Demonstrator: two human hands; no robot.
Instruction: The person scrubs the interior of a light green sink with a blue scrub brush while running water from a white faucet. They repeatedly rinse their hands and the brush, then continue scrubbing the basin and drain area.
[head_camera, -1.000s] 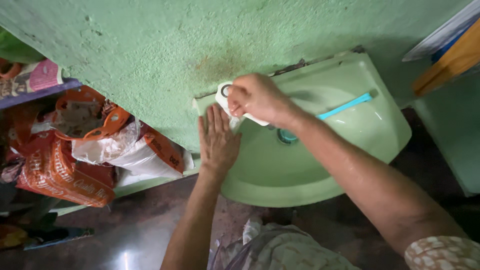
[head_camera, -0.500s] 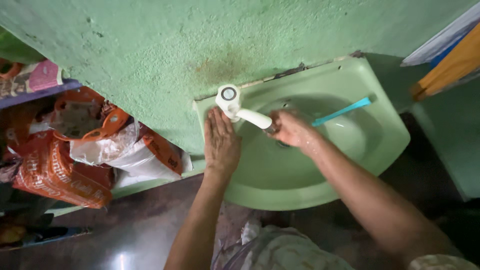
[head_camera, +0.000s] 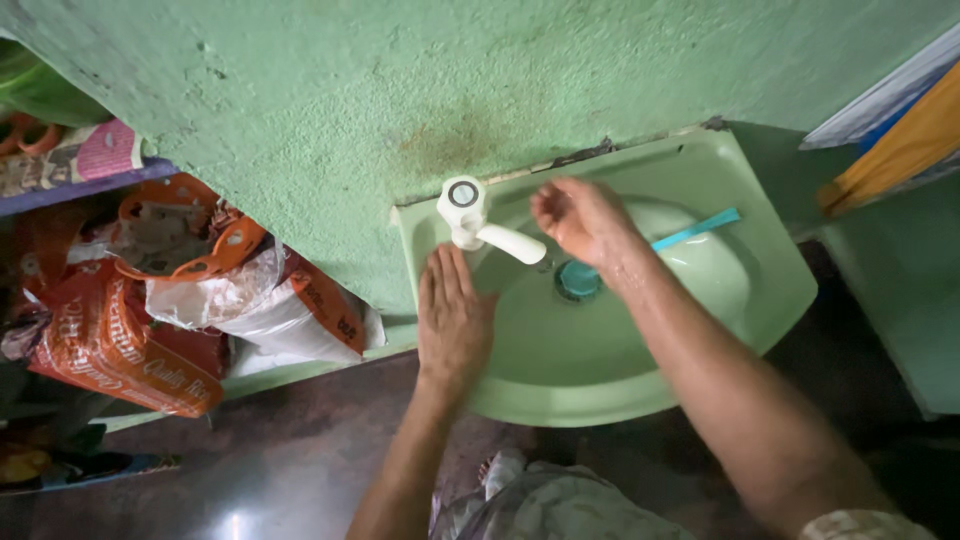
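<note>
- Two bare hands work at a pale green wash basin (head_camera: 640, 385) fixed to a rough green wall (head_camera: 400, 90); every place below is told from that basin.
- Left hand (head_camera: 455, 315) lies palm down on the basin's near-left rim, fingers straight, close together and flat, gripping nothing; the fingertips point toward the tap.
- Right hand (head_camera: 580, 220) hangs over the bowl, just right of the tap spout and above the drain, wet, with the fingers loosely curled and the palm partly cupped; it holds nothing that can be seen, and whether it touches the spout cannot be told.
- White tap (head_camera: 480, 225) stands on the basin's back-left corner, its round cap facing up and its spout slanting out over the bowl toward the drain.
- Teal drain (head_camera: 577, 280) sits at the bottom of the bowl, partly hidden by the right wrist.
- Light blue toothbrush-like stick (head_camera: 700, 228) lies across the basin's right inner slope, its near end behind the right forearm.
- Orange and white printed sacks (head_camera: 150, 320) are heaped on the floor well left of the basin, against the wall.
- Patterned cloth (head_camera: 560, 500) of the person's clothing shows below the basin's front edge.
- Yellow and blue boards (head_camera: 890, 130) lean at the far right, beyond the basin.
</note>
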